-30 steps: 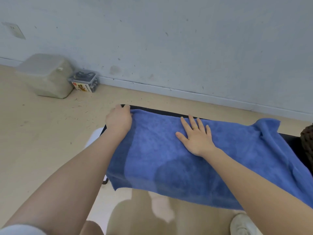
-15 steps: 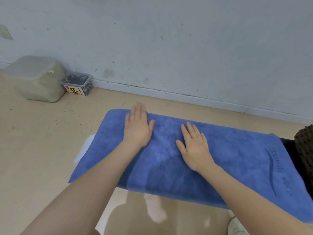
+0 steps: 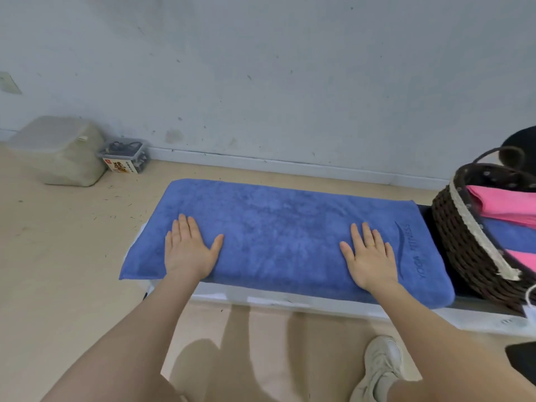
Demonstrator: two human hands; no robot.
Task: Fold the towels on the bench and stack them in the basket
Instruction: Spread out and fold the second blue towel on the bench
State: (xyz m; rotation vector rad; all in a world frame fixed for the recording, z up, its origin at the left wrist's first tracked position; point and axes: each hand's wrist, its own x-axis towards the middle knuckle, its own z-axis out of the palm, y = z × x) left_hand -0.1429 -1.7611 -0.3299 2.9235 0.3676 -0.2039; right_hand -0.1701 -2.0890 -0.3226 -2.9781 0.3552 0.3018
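A blue towel with a printed logo near its right end lies spread flat along the bench. My left hand rests flat on the towel's left part, fingers straight. My right hand, with a ring, lies flat on the right part beside the logo. A dark woven basket stands on the bench at the right end, touching the towel's edge. Inside it lie folded pink towels and a blue towel.
A translucent plastic bin and a small clear box sit on the floor by the wall at the left. My shoe is on the floor below the bench. The towel's left end overhangs the bench.
My hands have slid apart over the towel, the left toward its left end, the right toward the logo. The towel lies flatter. The view has shifted and shows the basket.
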